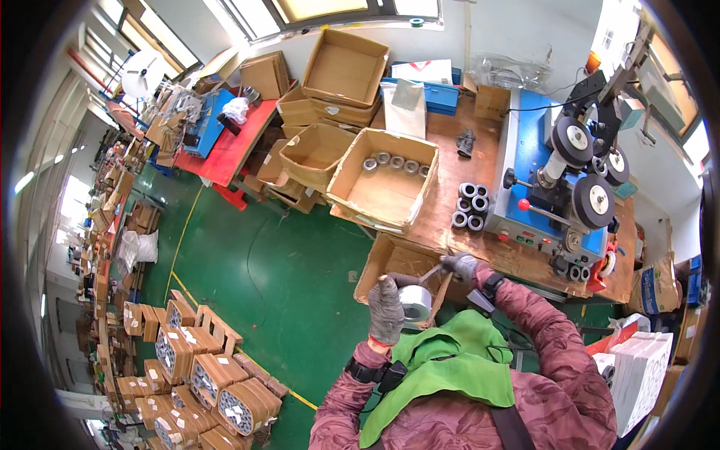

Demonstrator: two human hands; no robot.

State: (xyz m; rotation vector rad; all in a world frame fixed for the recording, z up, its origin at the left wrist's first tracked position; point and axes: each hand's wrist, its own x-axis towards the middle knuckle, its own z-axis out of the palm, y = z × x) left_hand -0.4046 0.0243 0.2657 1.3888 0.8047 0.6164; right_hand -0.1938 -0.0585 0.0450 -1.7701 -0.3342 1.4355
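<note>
My left hand (386,310), in a grey knit glove, is closed on a roll of silvery-white tape (415,303) held in front of my body. From the roll a strip of tape (432,274) stretches up to the right. Its far end meets my right hand (460,265), also grey-gloved, with the fingers pinched together at the bench edge. Just beyond both hands, an open cardboard box (390,256) sits below the bench top, partly hidden by the left hand and roll.
On the wooden bench (450,180) stands a carton (352,196) with several metal rings in a row. Dark-rimmed rings (470,206) are stacked beside a blue machine (525,150) with black wheels. More cartons (346,67) are piled behind. Wrapped bundles (214,375) lie on the green floor at left.
</note>
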